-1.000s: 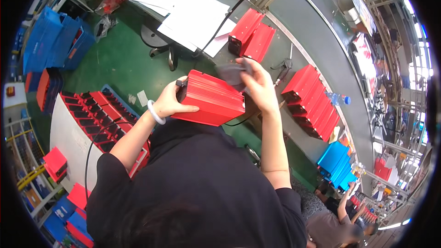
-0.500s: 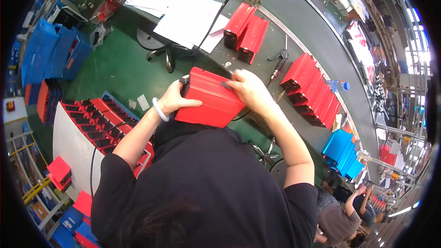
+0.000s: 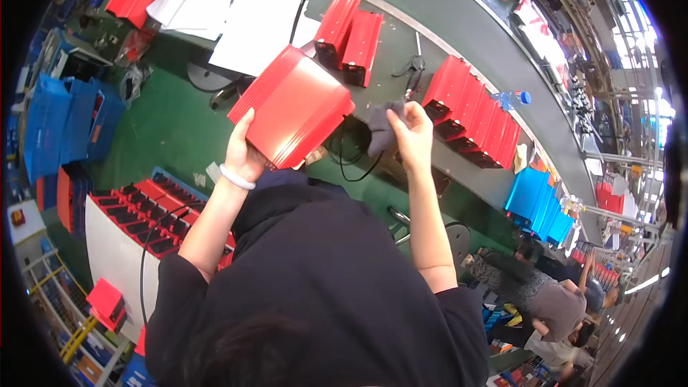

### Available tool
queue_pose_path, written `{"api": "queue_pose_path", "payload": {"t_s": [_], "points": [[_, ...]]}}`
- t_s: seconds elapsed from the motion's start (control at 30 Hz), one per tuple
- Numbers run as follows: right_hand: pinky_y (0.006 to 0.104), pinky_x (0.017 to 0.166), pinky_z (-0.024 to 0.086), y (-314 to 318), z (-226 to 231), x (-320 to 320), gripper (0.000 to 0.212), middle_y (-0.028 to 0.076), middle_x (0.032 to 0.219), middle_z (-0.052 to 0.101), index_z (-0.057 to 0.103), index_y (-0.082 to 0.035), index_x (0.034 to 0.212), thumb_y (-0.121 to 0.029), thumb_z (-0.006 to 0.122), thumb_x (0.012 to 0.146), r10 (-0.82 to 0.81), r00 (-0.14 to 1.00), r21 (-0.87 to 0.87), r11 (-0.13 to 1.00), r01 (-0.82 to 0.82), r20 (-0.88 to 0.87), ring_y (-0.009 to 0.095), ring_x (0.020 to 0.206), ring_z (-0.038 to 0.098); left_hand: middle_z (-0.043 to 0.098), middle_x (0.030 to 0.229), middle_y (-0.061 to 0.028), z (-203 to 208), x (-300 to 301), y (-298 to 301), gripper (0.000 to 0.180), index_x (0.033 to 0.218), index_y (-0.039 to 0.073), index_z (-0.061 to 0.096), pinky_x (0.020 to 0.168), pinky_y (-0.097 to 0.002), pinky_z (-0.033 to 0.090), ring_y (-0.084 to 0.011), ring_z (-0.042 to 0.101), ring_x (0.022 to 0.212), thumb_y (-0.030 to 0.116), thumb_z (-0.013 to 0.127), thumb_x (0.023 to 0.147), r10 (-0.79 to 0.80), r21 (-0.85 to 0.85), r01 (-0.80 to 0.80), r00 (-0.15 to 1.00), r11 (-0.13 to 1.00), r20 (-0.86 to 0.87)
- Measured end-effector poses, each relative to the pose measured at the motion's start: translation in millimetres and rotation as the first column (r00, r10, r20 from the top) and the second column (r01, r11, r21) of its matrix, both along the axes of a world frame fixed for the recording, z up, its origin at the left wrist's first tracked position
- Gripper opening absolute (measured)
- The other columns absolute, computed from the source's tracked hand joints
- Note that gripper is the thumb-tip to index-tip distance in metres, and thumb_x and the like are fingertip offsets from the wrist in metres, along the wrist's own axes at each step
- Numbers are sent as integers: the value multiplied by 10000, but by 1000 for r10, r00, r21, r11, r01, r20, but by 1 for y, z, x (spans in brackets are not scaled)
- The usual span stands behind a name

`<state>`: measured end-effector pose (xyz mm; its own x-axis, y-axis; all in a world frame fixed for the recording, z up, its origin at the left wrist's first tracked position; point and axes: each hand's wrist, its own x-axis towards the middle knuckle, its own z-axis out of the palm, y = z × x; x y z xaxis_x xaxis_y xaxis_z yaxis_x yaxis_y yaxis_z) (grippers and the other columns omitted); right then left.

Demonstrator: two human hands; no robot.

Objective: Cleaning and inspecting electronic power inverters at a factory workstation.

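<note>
My left hand (image 3: pixel 245 149), with a white band at its wrist, grips a red ribbed metal casing (image 3: pixel 295 104) by its near left edge. The casing is tilted, its broad smooth face turned up, and my left fingers are partly hidden beneath it. To its right, my right hand (image 3: pixel 414 135) pinches a dark grey cloth (image 3: pixel 380 129) between thumb and fingers. The cloth hangs bunched, apart from the casing.
On the bench stand two red casings (image 3: pixel 362 46), a row of red casings (image 3: pixel 476 118), blue casings (image 3: pixel 532 197), a power screwdriver (image 3: pixel 413 75), papers (image 3: pixel 261 36) and a bottle (image 3: pixel 512 99). More red units fill a rack (image 3: pixel 147 215) at left. Co-workers (image 3: pixel 552 308) are at lower right.
The casing has turned and risen up and left, now showing its smooth broad face. My right hand has come off it to the right, with the grey cloth now plainly visible.
</note>
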<state>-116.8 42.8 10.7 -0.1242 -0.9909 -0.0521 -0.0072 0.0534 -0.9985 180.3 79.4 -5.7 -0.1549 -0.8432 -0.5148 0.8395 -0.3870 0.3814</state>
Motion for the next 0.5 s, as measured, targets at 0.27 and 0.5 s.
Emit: {"api": "queue_pose_path", "payload": {"t_s": [0.27,0.5], "points": [[259,595,430,-18,16,46,147,60,742,529,556,12,820,-4,679,741,-197,831,-372,928,-13,-520,133,643,539,582,1199,-105,16,-17,-8,476,1247,48,500,947,-432,468,-253,568,1104,365,555,897,-14,6,14,1000,1000,-23],[359,614,467,-22,17,47,193,120,828,553,626,-12,977,-23,620,785,-227,727,-436,894,-109,-648,284,683,584,604,1145,-78,25,-27,-17,496,1217,64,527,932,-428,469,-241,570,1076,406,589,862,26,79,-22,998,997,-52]]}}
